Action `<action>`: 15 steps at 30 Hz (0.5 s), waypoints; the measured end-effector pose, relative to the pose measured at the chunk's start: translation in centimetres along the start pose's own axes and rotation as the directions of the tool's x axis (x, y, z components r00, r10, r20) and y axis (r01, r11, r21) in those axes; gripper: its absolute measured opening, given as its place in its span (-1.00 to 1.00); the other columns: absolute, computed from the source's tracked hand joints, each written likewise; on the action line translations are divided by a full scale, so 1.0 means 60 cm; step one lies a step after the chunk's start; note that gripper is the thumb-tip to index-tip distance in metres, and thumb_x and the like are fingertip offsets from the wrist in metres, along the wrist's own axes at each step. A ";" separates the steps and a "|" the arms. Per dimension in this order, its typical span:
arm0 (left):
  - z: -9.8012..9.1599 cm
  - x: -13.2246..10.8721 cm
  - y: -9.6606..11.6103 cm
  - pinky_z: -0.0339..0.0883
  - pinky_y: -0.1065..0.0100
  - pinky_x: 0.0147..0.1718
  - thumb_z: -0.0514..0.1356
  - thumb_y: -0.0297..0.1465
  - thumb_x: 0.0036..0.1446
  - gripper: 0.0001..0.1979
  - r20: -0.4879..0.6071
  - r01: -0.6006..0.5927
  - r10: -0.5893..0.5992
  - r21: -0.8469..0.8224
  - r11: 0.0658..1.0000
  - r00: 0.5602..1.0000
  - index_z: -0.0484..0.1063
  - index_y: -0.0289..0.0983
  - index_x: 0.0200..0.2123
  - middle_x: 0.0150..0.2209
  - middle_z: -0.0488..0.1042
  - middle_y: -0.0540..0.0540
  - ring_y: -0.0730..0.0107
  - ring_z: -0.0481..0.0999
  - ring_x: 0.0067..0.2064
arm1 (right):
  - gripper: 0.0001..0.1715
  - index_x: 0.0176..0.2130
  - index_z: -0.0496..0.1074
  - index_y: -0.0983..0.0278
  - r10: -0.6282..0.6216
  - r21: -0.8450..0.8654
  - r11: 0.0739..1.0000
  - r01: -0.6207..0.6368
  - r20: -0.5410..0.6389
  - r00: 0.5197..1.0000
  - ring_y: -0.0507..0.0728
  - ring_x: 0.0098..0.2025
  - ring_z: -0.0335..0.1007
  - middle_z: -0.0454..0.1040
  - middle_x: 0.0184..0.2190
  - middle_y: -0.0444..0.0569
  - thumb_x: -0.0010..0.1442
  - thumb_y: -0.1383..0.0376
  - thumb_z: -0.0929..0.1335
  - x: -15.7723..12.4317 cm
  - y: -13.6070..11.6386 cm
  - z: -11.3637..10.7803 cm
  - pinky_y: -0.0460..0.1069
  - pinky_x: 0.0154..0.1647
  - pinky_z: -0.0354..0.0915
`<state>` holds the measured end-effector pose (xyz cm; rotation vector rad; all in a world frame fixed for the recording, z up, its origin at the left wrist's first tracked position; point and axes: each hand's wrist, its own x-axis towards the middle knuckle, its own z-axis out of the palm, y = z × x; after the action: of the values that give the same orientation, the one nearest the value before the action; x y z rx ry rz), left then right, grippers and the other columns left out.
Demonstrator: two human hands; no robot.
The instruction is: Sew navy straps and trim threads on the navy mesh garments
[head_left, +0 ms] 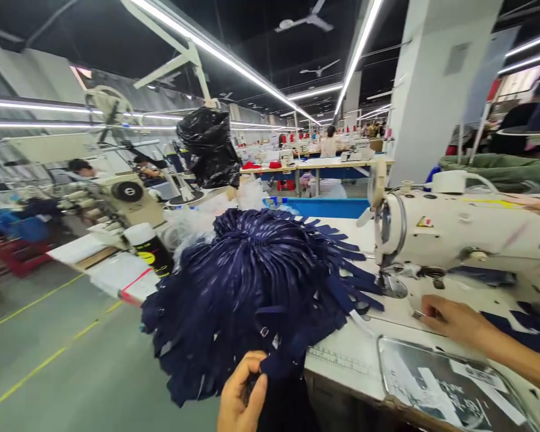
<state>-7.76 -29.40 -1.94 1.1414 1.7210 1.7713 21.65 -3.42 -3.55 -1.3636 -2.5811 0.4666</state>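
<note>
My left hand, low in the middle of the view, pinches the end of a navy fabric strip between thumb and fingers. That strip hangs at the front of a large heap of navy fabric strips, gathered at the top and fanning out over the table edge. A small metal piece shows on its front. My right hand is at the table below the sewing machine, fingers curled. A small shiny tip shows at its fingertips, too little to name. The machine's needle area is just left of this hand.
Papers lie under a clear-topped panel at the table's front. More navy pieces lie right of my forearm. A black-labelled thread cone and another machine stand left. A black plastic bag hangs behind the heap.
</note>
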 end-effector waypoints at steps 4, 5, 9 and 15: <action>-0.006 -0.001 0.009 0.23 0.41 -0.26 0.06 -0.25 0.10 -0.75 0.110 -0.019 0.011 0.070 0.997 0.994 0.36 -0.26 -0.51 -0.39 0.39 -0.08 0.29 0.37 -0.27 | -0.80 -0.55 0.10 0.20 -0.156 0.253 0.952 0.172 -0.083 0.984 0.10 -0.53 0.23 0.31 -0.59 -0.13 0.05 0.20 0.19 -0.017 -0.096 -0.003 -0.05 -0.52 0.11; -0.007 -0.004 0.009 0.23 0.39 -0.25 0.04 -0.26 0.11 -0.75 0.120 -0.023 0.013 0.084 0.996 0.993 0.36 -0.26 -0.50 -0.38 0.39 -0.09 0.27 0.37 -0.25 | -0.79 -0.55 0.11 0.20 -0.204 0.310 0.925 0.219 -0.080 0.976 0.10 -0.50 0.24 0.33 -0.56 -0.12 0.07 0.20 0.19 -0.024 -0.130 -0.006 -0.06 -0.52 0.11; -0.005 -0.013 0.012 0.20 0.36 -0.22 0.01 -0.31 0.13 -0.77 0.127 -0.048 0.032 0.122 0.991 0.991 0.33 -0.25 -0.50 -0.33 0.37 -0.10 0.27 0.36 -0.25 | -0.83 -0.53 0.16 0.23 -0.349 0.563 0.783 0.264 0.047 0.936 0.05 -0.48 0.30 0.40 -0.35 -0.06 0.08 0.27 0.19 -0.047 -0.264 -0.015 -0.08 -0.50 0.15; 0.011 -0.019 0.016 0.15 0.39 -0.26 -0.01 -0.36 0.14 -0.78 0.092 -0.134 0.122 0.136 0.982 0.988 0.30 -0.24 -0.51 -0.36 0.29 -0.05 0.35 0.31 -0.30 | -0.91 -0.39 0.24 0.25 -0.423 0.733 0.654 0.187 0.150 0.893 0.03 -0.59 0.36 0.28 -0.64 -0.23 0.10 0.33 0.17 -0.049 -0.366 0.012 -0.11 -0.54 0.17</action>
<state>-6.36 -30.01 -1.37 1.3951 1.7833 1.6698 6.20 -17.61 3.61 -0.5863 -2.3346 1.5140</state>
